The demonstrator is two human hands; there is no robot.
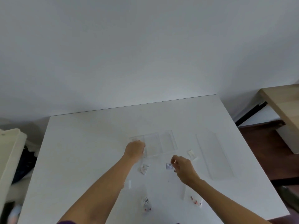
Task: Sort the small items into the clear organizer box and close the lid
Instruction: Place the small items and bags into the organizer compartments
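Note:
The clear organizer box (161,143) lies open on the white table (80,151), its compartments side by side. Its clear lid (213,154) lies flat to the right, apart from the box. My left hand (134,150) is closed over the box's left compartment; whether it holds anything is hidden. My right hand (183,168) pinches a small silvery packet (169,166) just above the table in front of the box. Other small items lie loose: a clear packet (143,168), a white piece (191,153), a white tab (128,185), and two bags with red bits (146,204) (195,200).
A wooden table (281,101) stands at the right beyond a dark floor gap. A white container (11,152) and dark clutter sit left of the table. A plain wall rises behind the table's far edge.

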